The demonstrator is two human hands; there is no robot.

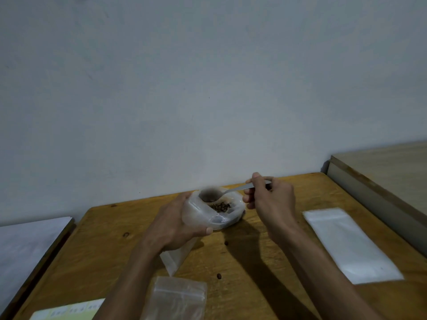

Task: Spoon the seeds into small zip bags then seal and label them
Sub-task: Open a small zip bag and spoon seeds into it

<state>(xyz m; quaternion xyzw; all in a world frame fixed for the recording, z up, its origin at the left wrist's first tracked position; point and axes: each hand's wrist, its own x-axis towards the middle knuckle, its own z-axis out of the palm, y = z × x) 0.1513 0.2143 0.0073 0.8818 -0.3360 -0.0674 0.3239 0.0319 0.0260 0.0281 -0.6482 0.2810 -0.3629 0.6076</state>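
Near the back edge of the worktop [265,273], just short of the wall, the left hand [172,224] cups a soft plastic bag of seeds [218,210], fingers and thumb curled round its side so that the mouth stays gaping and faces up. That hold seems meant to keep the floppy plastic from collapsing while a tool goes in. The brown seeds [220,207] lie heaped in the bottom, on the side towards the right hand.

The right hand [269,196] pinches the handle of a metal spoon [233,190] between thumb and fingertips, with the bowl dipped inside the bag's mouth. The bowl is blurred, so whether it carries seeds I cannot tell. The high, light grip looks suited to scooping and tipping.

Under the left wrist a small zip bag [175,257] lies flat, close at hand, probably the one to be filled next. Another zip bag [176,296] sits at the front edge, and a stack of clear bags [349,243] lies towards the right edge, well apart from the scooping. A sheet of labels [67,311] waits at the front left corner. Two stray seeds [218,276] rest on the bare wood, a hint that spills are a risk here.
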